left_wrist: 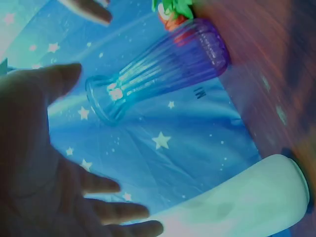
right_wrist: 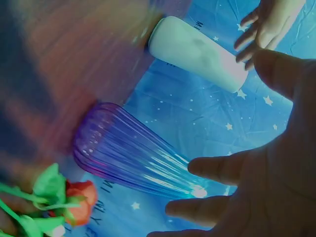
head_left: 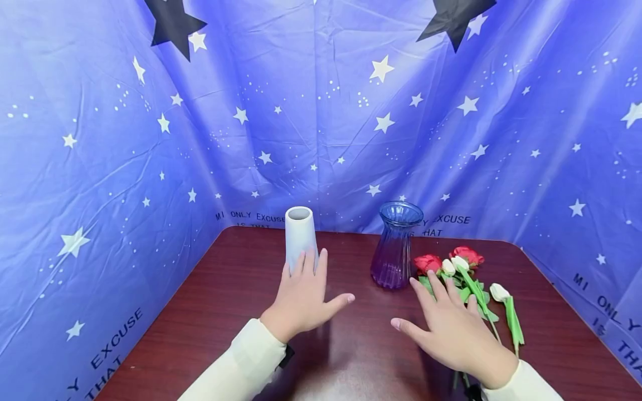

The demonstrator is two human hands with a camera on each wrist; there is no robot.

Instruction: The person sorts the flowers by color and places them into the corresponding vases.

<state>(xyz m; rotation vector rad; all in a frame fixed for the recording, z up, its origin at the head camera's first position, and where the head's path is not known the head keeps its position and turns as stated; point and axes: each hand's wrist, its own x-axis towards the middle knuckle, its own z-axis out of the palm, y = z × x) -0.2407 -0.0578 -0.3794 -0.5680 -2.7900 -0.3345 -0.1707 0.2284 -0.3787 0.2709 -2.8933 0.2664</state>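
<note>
Starry blue drapes (head_left: 321,139) on three sides — glossy red-brown table (head_left: 236,273) between

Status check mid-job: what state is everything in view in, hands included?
White vase: upright, no flower in its mouth.
Glass vase: upright, no flower in it.
Red flowers: lying on the table, loose.
White flowers: lying loose, one apart to the right.
Left hand: fingers spread, holding nothing.
Right hand: fingers spread, holding nothing.
Starry cloth: hanging, creased.
</note>
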